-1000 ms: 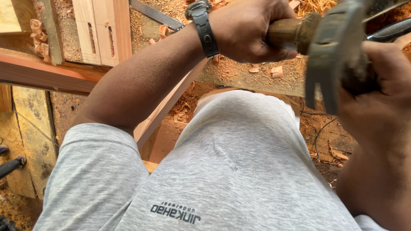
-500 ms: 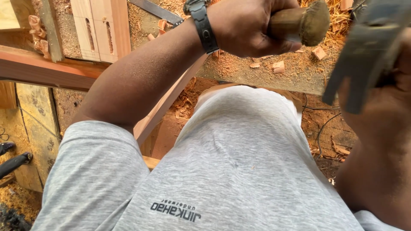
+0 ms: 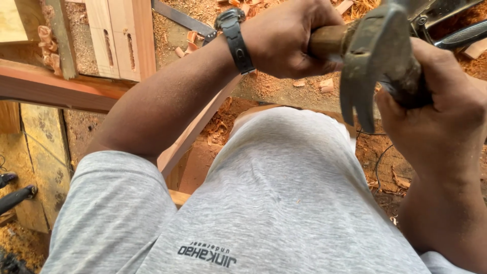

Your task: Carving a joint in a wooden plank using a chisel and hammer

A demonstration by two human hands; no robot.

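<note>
My left hand (image 3: 289, 35), with a black wristwatch (image 3: 234, 35) on the wrist, is closed round the wooden handle of a chisel (image 3: 327, 40) at the top centre. My right hand (image 3: 436, 96) grips a steel claw hammer (image 3: 378, 56) just under its head. The hammer head sits against the end of the chisel handle, its claw pointing down. The chisel's blade is hidden behind my left hand. My grey shirt (image 3: 284, 193) fills the lower half of the view.
A pale board with two narrow slots (image 3: 119, 40) lies at the top left, above a reddish wooden beam (image 3: 61, 89). Wood chips and sawdust (image 3: 284, 83) cover the surface below my hands. A black tool handle (image 3: 15, 198) lies at the left edge.
Half a second ago the hammer was lifted off to the right, clear of the chisel handle. It has now come back down onto the handle's end. My left hand has kept its place.
</note>
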